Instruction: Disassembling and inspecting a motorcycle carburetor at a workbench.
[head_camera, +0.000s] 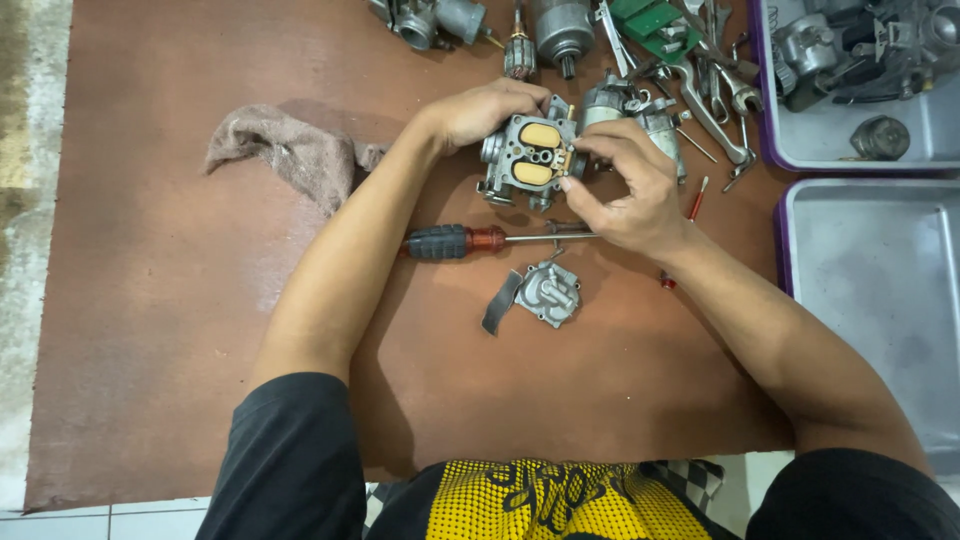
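Hands meet over a grey metal carburettor body (527, 158) near the far middle of a brown board (180, 300), its open underside turned up so that two yellow oval floats (538, 152) show side by side. The left hand (480, 112) wraps over the far edge of the body, fingers curled down around it — a firm, closed hold that steadies the part. The right hand (625, 185) sits on the near right side, thumb and forefinger pinched together at the edge of the floats; whether something small is caught between those fingertips cannot be told. Just below the body lies a screwdriver (480, 240) with a black and red handle, its shaft running right until it passes under the right hand. Nearer the person rests a loose metal bowl cover (549, 292) with a dark strip of gasket (499, 302) touching its left side. A crumpled brownish rag (290, 150) lies well to the left, apart from everything else. Behind the hands a second carburettor-like part (640, 110) stands just beside the held one, with wrenches (715, 110) and other tools scattered to its right, and a small motor armature (520, 50) and cylinders along the far edge. On the right sit two grey trays with purple rims — the far tray (850, 145) holding engine parts, the near tray (870, 270) beside the right forearm.
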